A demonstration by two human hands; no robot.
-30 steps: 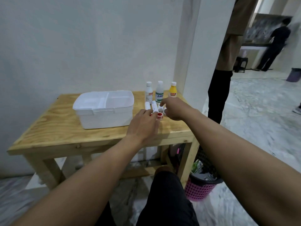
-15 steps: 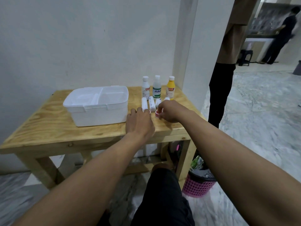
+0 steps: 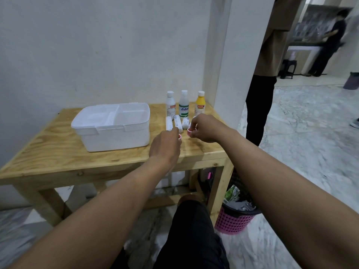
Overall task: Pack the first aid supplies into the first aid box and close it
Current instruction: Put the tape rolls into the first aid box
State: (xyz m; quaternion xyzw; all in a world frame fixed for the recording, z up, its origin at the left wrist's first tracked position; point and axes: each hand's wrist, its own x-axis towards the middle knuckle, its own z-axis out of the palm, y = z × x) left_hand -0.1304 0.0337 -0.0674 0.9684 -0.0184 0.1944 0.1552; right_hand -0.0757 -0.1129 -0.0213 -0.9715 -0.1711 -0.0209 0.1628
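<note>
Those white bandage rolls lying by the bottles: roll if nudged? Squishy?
The bandage rolls are cylinders lying on their sides on the table, so a sideways push would probably roll them. They look like wrapped gauze, so likely light and a bit compressible.

1. The left hand (image 3: 165,146) covers most of a small red-and-white roll (image 3: 179,136); only an edge shows.
2. The right hand (image 3: 204,128) hides most of a second small roll (image 3: 189,131), possibly tape.
3. Labels on the three bottles (image 3: 183,105) are too small to read.
4. The standing person (image 3: 272,55) is cut off by the top edge.
5. The far figure (image 3: 328,45) is blurred.
6. The desk (image 3: 58,152) hides part of the pink basket (image 3: 233,222).
</note>
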